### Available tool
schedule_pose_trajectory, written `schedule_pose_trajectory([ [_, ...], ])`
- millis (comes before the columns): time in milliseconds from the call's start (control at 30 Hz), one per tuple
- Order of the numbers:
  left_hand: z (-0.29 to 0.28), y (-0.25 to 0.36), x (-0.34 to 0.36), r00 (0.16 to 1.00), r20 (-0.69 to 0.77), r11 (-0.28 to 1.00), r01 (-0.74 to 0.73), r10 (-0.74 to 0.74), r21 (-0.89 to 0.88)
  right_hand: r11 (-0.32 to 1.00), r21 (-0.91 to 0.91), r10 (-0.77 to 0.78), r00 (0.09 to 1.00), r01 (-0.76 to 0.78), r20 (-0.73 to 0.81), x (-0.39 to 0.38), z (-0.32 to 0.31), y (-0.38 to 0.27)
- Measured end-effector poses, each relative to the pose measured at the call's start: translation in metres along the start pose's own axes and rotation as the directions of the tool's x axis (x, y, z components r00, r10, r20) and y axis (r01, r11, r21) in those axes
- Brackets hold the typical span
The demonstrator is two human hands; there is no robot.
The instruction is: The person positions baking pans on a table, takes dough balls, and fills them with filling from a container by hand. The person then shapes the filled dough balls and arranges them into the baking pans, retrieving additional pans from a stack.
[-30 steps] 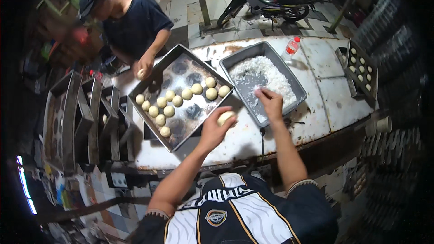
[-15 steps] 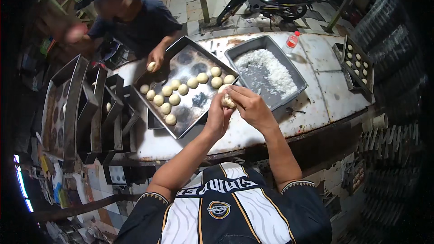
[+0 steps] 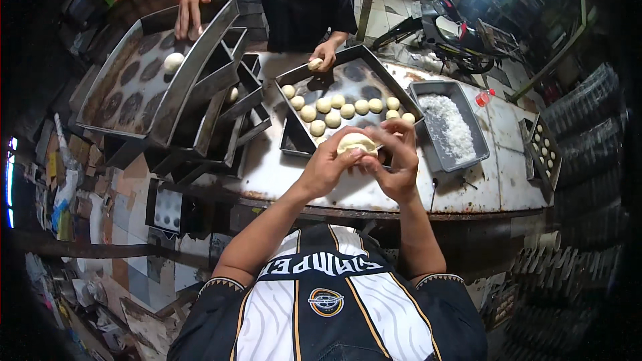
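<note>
A pale piece of dough [image 3: 356, 142], flattened and folded into a curved cup, is held above the table's near side. My left hand [image 3: 324, 172] cradles it from below and the left, thumb along its lower edge. At its right side, my right hand [image 3: 399, 164] has thumb and fingers closed around the edge, the fingers slightly blurred. Whatever lies inside the dough is hidden. Just beyond my hands, a metal tray [image 3: 354, 73] carries several round dough balls [image 3: 332, 119]. To its right stands a grey bin [image 3: 487, 148] of white shredded filling [image 3: 451, 124].
Across the table, a co-worker's hand [image 3: 326, 52] holds a dough ball over the tray; their other hand [image 3: 192, 3] reaches into a tilted tray [image 3: 127, 93] on the stacked trays at left. A red-capped bottle [image 3: 485, 97] and another tray of balls [image 3: 545, 154] are at right.
The view has swung left. My dough piece has gone from a hidden lump between my fingers to an open, flattened cup. The co-worker's free hand now reaches into the upper stacked tray.
</note>
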State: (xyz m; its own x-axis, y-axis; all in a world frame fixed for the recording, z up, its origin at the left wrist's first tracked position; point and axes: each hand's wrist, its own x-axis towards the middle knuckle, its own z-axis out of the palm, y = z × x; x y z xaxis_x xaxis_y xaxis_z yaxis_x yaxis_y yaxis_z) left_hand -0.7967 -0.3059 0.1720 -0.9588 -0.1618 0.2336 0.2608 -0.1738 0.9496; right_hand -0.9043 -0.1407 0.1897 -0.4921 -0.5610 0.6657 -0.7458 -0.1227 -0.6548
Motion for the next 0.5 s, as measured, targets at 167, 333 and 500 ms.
schedule_pose_trajectory([
  [167,-0.020,0.017,-0.027,0.912,-0.077,0.885,-0.366,0.402,0.287,0.624,0.749,0.334,0.943,-0.224,0.004,-0.017,0.052,-0.034],
  [333,-0.019,0.030,-0.049,0.810,-0.019,0.711,-0.503,0.585,0.491,0.932,0.361,0.065,0.997,-0.043,-0.049,-0.010,0.035,-0.075],
  [500,0.007,0.025,-0.050,0.990,-0.140,0.989,-0.037,0.018,-0.141,0.993,-0.064,-0.107,0.993,0.104,-0.041,-0.030,0.044,-0.074],
])
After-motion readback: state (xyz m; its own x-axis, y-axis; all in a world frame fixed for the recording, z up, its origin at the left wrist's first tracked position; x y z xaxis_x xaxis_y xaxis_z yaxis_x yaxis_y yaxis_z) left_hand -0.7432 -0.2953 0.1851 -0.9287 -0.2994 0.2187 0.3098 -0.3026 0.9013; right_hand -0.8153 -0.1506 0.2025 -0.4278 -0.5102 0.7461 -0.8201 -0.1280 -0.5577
